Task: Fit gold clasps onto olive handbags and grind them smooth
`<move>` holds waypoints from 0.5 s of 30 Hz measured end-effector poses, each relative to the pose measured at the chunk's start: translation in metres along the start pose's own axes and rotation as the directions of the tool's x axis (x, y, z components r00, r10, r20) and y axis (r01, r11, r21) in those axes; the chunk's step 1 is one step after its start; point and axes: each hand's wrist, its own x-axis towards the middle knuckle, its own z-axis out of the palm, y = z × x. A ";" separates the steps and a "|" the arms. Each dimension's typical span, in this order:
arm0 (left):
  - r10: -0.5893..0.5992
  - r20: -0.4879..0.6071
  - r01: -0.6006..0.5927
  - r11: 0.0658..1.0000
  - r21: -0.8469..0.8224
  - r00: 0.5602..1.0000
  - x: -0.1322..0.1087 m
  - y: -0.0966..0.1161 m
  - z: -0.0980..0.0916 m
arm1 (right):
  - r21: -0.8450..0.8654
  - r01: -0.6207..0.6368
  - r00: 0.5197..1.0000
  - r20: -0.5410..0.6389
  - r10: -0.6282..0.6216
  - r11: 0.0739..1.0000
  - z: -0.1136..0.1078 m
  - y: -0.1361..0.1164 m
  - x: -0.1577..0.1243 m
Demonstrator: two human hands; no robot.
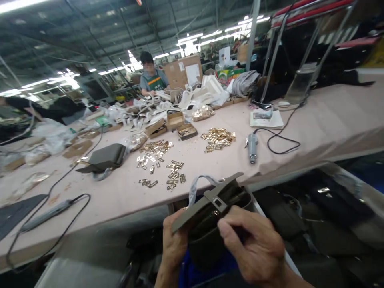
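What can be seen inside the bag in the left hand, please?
Beneath the lifted flap, dark folds show in the bag; the right hand covers part of it, and its inner bottom cannot be seen.

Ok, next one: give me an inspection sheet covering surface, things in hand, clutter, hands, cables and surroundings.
Surface: pinkish cloth-covered table, wrinkled near the right edge.
Things in hand: dark bag, flap lifted, metal-framed slot on its tab.
Clutter: loose piles of small metal plates; small open boxes; grey-brown bag; pale pieces heaped on the far side.
Hands: left hand holds the dark bag's side; right hand is curled at its front, grip unclear.
Cables: black cords beside a silver hand tool and a grey hand tool.
Surroundings: co-worker behind the heap; bin of dark items at right.
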 end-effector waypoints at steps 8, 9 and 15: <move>-0.015 0.143 0.020 0.999 -0.032 0.990 0.022 -0.034 -0.019 | 0.078 -0.382 0.920 0.129 0.370 0.921 -0.017 0.041 0.006; -0.006 0.155 0.010 1.000 -0.023 0.988 0.025 -0.036 -0.017 | 0.148 -0.460 0.879 0.210 0.427 0.875 -0.013 0.045 0.006; -0.113 0.158 0.125 0.990 -0.069 0.981 0.047 -0.036 -0.009 | 0.387 -0.573 0.817 0.338 0.467 0.722 0.005 0.073 0.006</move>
